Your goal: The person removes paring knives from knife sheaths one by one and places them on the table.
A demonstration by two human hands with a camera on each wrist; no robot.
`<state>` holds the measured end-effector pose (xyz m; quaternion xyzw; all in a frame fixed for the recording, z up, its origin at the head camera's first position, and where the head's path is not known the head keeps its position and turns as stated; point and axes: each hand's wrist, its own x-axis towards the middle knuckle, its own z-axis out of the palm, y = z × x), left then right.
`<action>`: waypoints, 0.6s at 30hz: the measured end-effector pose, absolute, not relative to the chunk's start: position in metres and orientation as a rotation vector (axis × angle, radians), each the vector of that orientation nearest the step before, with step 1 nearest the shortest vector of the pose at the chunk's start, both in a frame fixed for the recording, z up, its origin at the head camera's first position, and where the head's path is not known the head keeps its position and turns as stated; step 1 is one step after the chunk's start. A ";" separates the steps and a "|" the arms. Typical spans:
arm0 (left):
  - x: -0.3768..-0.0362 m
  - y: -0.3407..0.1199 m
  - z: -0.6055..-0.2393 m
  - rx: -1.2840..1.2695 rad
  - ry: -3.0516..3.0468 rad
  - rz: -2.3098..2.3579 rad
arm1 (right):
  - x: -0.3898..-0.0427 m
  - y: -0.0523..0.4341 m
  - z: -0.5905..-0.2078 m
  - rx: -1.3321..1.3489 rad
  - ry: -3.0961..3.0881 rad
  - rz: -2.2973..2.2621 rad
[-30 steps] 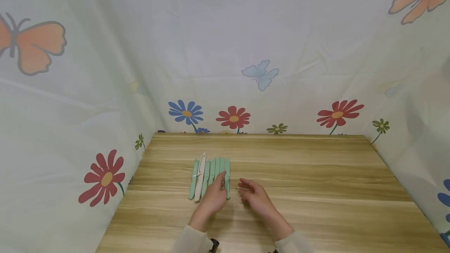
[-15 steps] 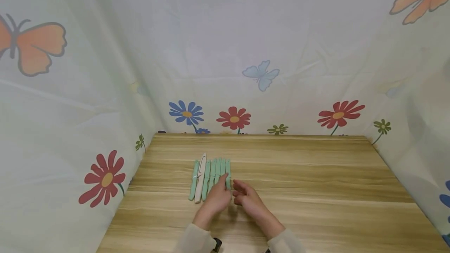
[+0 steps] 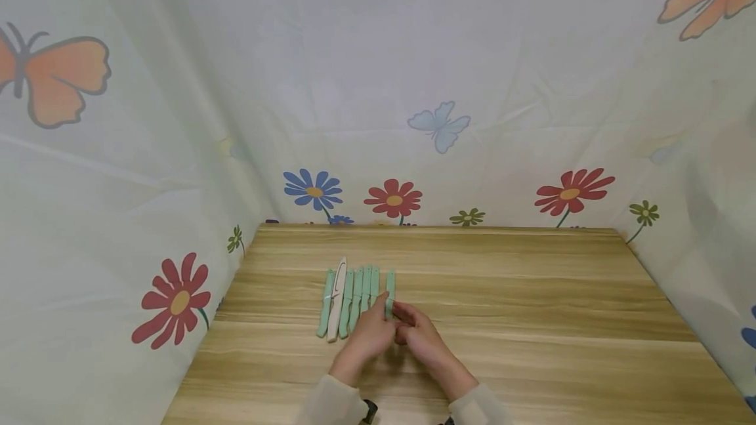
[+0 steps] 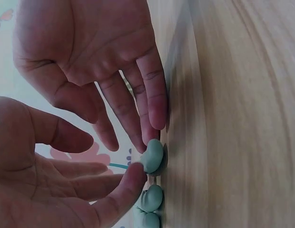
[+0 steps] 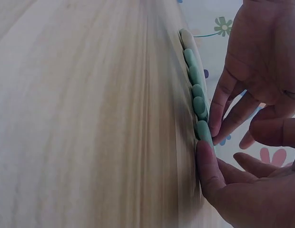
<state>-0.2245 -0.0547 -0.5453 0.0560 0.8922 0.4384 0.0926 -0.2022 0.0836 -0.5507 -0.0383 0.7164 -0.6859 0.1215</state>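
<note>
A row of several mint-green sheathed knives (image 3: 354, 292) lies on the wooden table (image 3: 531, 294), with one cream knife (image 3: 338, 290) among them. The rightmost green knife (image 3: 390, 284) sits a small gap to the right of the row. My left hand (image 3: 369, 333) and right hand (image 3: 422, 336) meet at its near end. In the left wrist view a straight left finger (image 4: 131, 178) touches the knife's rounded end (image 4: 152, 156), and right fingers (image 4: 147, 135) touch it from the other side. In the right wrist view a right fingertip (image 5: 204, 164) lies against the knife (image 5: 203, 130).
Flower-and-butterfly printed cloth (image 3: 413, 117) walls the table at the back and on both sides. The table's near edge is by my sleeves. Bare wood stretches to the right of the knives.
My right hand moved left to meet the left hand. The rightmost green knife has shifted a little to the right, away from the row.
</note>
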 end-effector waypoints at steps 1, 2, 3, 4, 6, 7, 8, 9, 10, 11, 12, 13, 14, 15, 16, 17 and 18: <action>-0.225 -0.054 -0.545 0.159 2.654 1.292 | -0.203 0.084 -0.551 -0.103 2.099 -2.003; -0.225 -0.054 -0.546 0.152 2.659 1.284 | -0.203 0.084 -0.551 -0.099 2.107 -2.003; -0.225 -0.053 -0.546 0.144 2.661 1.280 | -0.203 0.084 -0.551 -0.096 2.112 -2.004; -0.225 -0.053 -0.546 0.139 2.664 1.277 | -0.203 0.084 -0.551 -0.093 2.114 -2.002; -0.226 -0.051 -0.548 0.133 2.680 1.268 | -0.203 0.084 -0.550 -0.091 2.113 -1.997; -0.226 -0.051 -0.548 0.133 2.693 1.265 | -0.204 0.084 -0.550 -0.092 2.113 -1.994; -0.226 -0.050 -0.549 0.134 2.695 1.271 | -0.203 0.084 -0.550 -0.091 2.111 -1.992; -0.225 -0.050 -0.550 0.137 2.702 1.274 | -0.203 0.085 -0.550 -0.089 2.108 -1.991; -0.225 -0.049 -0.550 0.136 2.707 1.280 | -0.203 0.085 -0.550 -0.087 2.102 -1.992; -0.225 -0.049 -0.551 0.136 2.714 1.283 | -0.204 0.085 -0.550 -0.084 2.097 -1.996; -0.224 -0.048 -0.551 0.136 2.721 1.291 | -0.204 0.086 -0.551 -0.077 2.088 -2.004; -0.224 -0.048 -0.551 0.134 2.731 1.299 | -0.204 0.086 -0.551 -0.073 2.082 -2.011; -0.224 -0.047 -0.551 0.133 2.745 1.305 | -0.204 0.087 -0.552 -0.065 2.074 -2.020; -0.224 -0.047 -0.551 0.131 2.762 1.310 | -0.204 0.088 -0.552 -0.059 2.069 -2.029; -0.224 -0.046 -0.551 0.123 2.777 1.318 | -0.205 0.088 -0.553 -0.052 2.062 -2.039; -0.224 -0.046 -0.551 0.114 2.797 1.321 | -0.205 0.089 -0.553 -0.049 2.056 -2.049; -0.224 -0.045 -0.551 0.103 2.822 1.322 | -0.205 0.089 -0.553 -0.047 2.050 -2.057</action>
